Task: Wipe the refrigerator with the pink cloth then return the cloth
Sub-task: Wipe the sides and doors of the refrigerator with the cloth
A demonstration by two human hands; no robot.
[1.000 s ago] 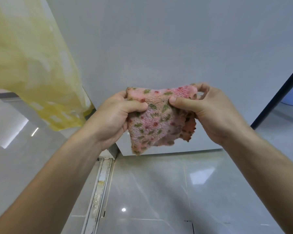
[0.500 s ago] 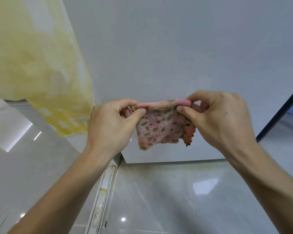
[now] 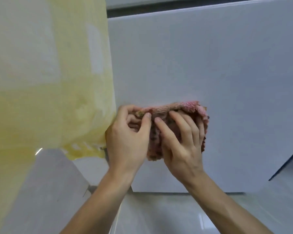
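Observation:
The pink cloth, fuzzy with small green and red specks, is folded into a thick pad in front of the lower white door of the refrigerator. My left hand pinches the cloth's left top corner between thumb and fingers. My right hand lies spread flat over the pad, fingers pointing up and left, with the cloth wrapping round its far side. Whether the cloth touches the door I cannot tell. Much of the cloth is hidden behind my right hand.
A pale yellow curtain hangs at the left, right beside my left hand. Glossy grey floor tiles lie below the refrigerator's bottom edge. A dark gap runs along the refrigerator's right side.
The cloth hung spread between both hands; it is now folded into a pad. My right hand has gone from pinching a corner to lying flat over it, and both hands have risen.

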